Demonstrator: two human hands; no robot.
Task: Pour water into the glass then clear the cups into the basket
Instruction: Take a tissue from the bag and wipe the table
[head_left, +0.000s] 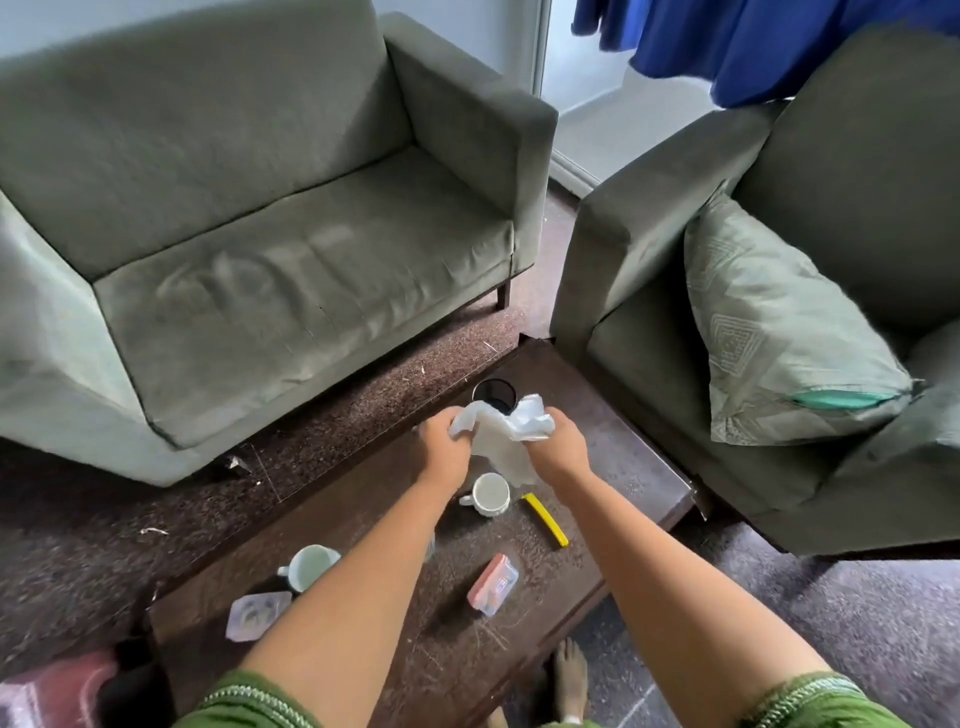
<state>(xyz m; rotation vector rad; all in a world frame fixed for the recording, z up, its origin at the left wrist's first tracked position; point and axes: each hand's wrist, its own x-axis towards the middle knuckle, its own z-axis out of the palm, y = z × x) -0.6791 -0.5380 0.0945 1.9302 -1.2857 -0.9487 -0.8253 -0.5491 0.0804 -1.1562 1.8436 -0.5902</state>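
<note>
Both my hands are raised over the dark wooden coffee table (613, 457), gripping a crumpled white plastic bag (501, 434) between them. My left hand (444, 441) holds its left side and my right hand (558, 441) its right side. A white cup (488, 493) stands on the table just below the bag. A second white cup (306, 566) stands near the table's left edge, partly behind my left forearm. A dark round container (493, 392) stands at the far end, partly hidden by the bag.
On the table lie a yellow strip (545, 519), a pink-lidded plastic box (492, 583) and a clear lid (258, 616). A green sofa (260, 249) stands behind the table and a green armchair (779, 312) with a cushion (779, 332) to the right. A bare foot (569, 675) shows below.
</note>
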